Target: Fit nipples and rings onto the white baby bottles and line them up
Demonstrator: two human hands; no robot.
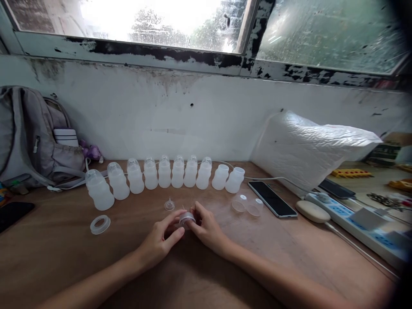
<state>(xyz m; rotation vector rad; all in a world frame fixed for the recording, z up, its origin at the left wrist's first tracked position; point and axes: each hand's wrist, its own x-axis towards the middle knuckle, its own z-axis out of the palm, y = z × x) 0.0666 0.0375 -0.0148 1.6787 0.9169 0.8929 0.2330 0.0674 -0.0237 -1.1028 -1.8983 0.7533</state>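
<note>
Near the middle of the table, my left hand (161,240) and my right hand (207,227) hold a small translucent ring (186,218) between them, their fingers closed round its two sides. Just behind my left hand, a clear nipple (169,204) sits on the wood. A loose white ring (100,224) lies flat at the left. Behind stands a curved row of frosted bottles (164,174), several with clear domed caps; the two at the right end, such as this open bottle (235,180), have none. Two clear caps (239,204) lie to the right.
A phone (273,199) lies right of the caps, beside a beige oval device (312,211) and a power strip (357,225). A white padded bag (309,150) leans on the wall. At the left are a grey backpack (32,137) and a dark phone (14,214).
</note>
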